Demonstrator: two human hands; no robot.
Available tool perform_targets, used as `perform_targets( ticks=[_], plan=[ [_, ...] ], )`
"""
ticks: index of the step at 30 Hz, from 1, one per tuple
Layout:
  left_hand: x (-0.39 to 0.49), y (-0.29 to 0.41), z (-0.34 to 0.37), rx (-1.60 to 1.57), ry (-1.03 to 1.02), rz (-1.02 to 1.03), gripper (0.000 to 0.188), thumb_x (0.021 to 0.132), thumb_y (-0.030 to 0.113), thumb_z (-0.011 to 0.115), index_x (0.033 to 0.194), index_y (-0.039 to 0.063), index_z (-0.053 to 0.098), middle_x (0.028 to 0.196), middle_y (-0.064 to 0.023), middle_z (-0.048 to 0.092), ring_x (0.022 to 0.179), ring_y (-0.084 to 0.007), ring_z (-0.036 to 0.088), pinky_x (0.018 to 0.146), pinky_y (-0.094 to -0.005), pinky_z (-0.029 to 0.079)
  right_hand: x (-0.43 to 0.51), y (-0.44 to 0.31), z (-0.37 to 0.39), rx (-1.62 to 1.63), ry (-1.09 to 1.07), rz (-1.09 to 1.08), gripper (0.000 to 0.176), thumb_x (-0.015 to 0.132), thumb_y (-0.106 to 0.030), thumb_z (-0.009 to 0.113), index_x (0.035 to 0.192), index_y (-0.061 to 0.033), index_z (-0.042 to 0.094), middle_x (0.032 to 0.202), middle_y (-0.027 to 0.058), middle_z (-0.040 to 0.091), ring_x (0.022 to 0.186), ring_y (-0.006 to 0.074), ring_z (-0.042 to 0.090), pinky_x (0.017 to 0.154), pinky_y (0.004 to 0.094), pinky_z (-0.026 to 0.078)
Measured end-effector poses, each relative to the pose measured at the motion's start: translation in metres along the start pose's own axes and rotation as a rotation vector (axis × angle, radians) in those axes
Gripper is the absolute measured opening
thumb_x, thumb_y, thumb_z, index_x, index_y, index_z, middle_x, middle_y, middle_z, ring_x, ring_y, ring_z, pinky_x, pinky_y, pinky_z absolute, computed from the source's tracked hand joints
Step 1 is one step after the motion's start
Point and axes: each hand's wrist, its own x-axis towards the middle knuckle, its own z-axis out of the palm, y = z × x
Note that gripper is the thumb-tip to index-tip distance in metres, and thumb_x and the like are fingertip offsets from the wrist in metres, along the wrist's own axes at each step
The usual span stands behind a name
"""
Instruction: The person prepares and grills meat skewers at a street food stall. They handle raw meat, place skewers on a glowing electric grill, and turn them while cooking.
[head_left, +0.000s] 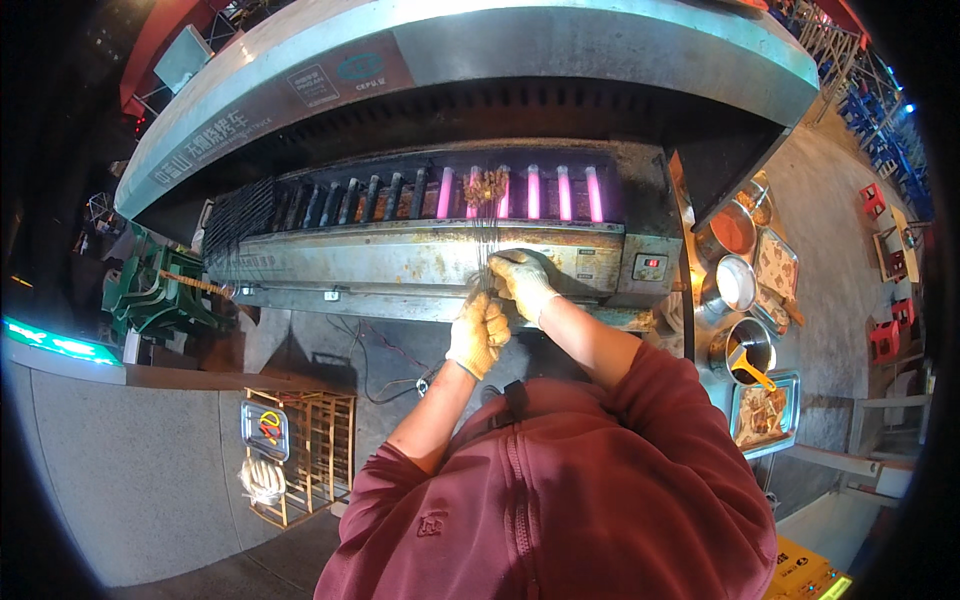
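A bundle of thin skewers (486, 234) lies across the front ledge of an electric barbecue grill (360, 259). Browned pieces of food (486, 187) at the far ends sit over glowing pink heating tubes (533, 192). My left hand (480, 335), in a pale knitted work glove, is closed around the near ends of the skewers. Just above and to the right, my right hand (520, 279), gloved alike, grips the same bundle with its fingers along the sticks. Tubes on the left half of the grill (372, 198) look dark.
A metal hood (525, 45) overhangs the grill. At right stand metal pots (735, 283), a pot holding a yellow-handled brush (750, 367), and a tray of food (765, 412). A wooden rack (319, 450) with a small tray (265, 430) is at lower left; cables (375, 367) lie below the grill.
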Motion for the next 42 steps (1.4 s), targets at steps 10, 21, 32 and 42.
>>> perform_targets(
  ticks=[10,21,32,42],
  plan=[
    [0.005,-0.003,-0.002,0.062,0.102,-0.009,0.008,0.109,0.028,0.054,0.106,0.021,0.051,0.069,0.0048,0.035,0.049,-0.0088,0.028,0.042,-0.0244,0.026,0.005,0.004,-0.003,0.032,0.000,-0.022,0.015,0.096,-0.020,0.073,0.106,-0.0092,0.071,0.082,0.0009,0.067,0.065,0.0120,0.060,0.055,0.0271,0.045],
    [0.001,-0.001,0.000,0.301,0.090,0.098,0.012,0.108,0.029,0.054,0.106,0.018,0.050,0.072,0.0028,0.040,0.050,-0.0086,0.031,0.043,-0.0262,0.028,0.014,0.010,-0.001,0.115,0.018,-0.031,0.011,0.095,-0.018,0.073,0.101,-0.0085,0.071,0.083,0.0017,0.067,0.064,0.0129,0.059,0.055,0.0276,0.046],
    [0.005,0.007,-0.002,0.787,0.286,0.229,0.035,0.107,0.029,0.054,0.137,0.012,0.052,0.089,-0.0075,0.064,0.054,-0.0177,0.053,0.048,-0.0356,0.044,0.018,0.010,0.000,0.095,0.012,-0.035,0.011,0.096,-0.018,0.072,0.101,-0.0088,0.070,0.083,0.0015,0.066,0.066,0.0133,0.058,0.056,0.0278,0.046],
    [-0.003,0.022,0.005,1.739,0.370,0.491,0.054,0.105,0.023,0.050,0.156,0.006,0.041,0.132,-0.0330,0.062,0.120,-0.0487,0.062,0.100,-0.0493,0.050,-0.001,-0.003,0.013,-0.018,-0.038,-0.070,0.026,0.096,-0.016,0.072,0.119,-0.0043,0.069,0.089,0.0013,0.067,0.068,0.0102,0.058,0.058,0.0250,0.047]
  ],
)
